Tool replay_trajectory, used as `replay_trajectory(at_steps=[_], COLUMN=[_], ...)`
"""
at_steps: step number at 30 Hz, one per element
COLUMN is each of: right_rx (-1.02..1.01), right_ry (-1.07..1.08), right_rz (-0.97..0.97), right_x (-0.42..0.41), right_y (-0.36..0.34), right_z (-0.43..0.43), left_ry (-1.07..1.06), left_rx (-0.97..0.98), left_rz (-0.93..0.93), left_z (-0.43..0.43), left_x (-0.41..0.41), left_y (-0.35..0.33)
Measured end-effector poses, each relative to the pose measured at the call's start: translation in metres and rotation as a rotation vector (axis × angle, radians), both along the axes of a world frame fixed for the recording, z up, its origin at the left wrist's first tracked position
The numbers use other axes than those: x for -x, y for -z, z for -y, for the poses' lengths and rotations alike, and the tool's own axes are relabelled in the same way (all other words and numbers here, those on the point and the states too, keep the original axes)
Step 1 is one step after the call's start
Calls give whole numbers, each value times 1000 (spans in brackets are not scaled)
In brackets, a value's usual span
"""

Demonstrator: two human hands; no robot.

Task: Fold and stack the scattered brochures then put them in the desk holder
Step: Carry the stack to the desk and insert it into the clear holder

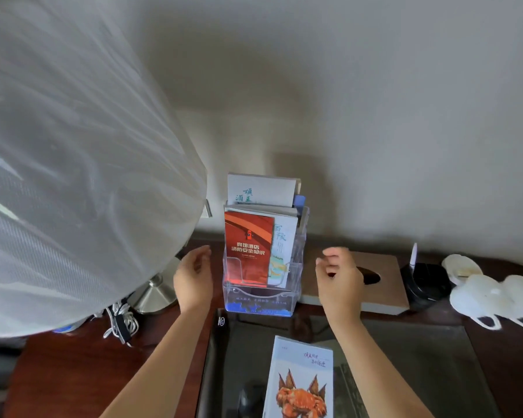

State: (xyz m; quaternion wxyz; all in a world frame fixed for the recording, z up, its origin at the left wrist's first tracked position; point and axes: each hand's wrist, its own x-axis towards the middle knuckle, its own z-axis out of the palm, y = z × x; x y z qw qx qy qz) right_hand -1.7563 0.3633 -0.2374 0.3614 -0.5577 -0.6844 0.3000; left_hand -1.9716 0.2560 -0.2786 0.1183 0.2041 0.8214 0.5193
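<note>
I see desk holder point(261, 300) upright, red brochure point(248, 248) in front pocket, white brochures point(260, 188) behind it. Left hand point(194, 279) just left of holder, fingers relaxed, empty. Right hand point(340, 279) just right of holder, fingers loosely curled, gripping nothing. Crab brochure point(301, 381) flat in front of holder.

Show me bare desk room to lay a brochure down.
Free: the mat right of the crab brochure, below the tissue box; also the bare wood below the cables. Crowded: the back edge, from lamp base past holder to slippers.
</note>
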Motion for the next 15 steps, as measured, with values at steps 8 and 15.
replay_trajectory(at_steps=[8,15], right_rx=[847,1051], right_ry=[98,228], right_rz=[268,174], right_x=[-115,-108], right_y=[86,97], right_z=[103,140], left_ry=[407,429], left_rx=[403,733], left_rz=[271,320], left_z=[100,92], left_x=[-146,-190], left_y=[72,79])
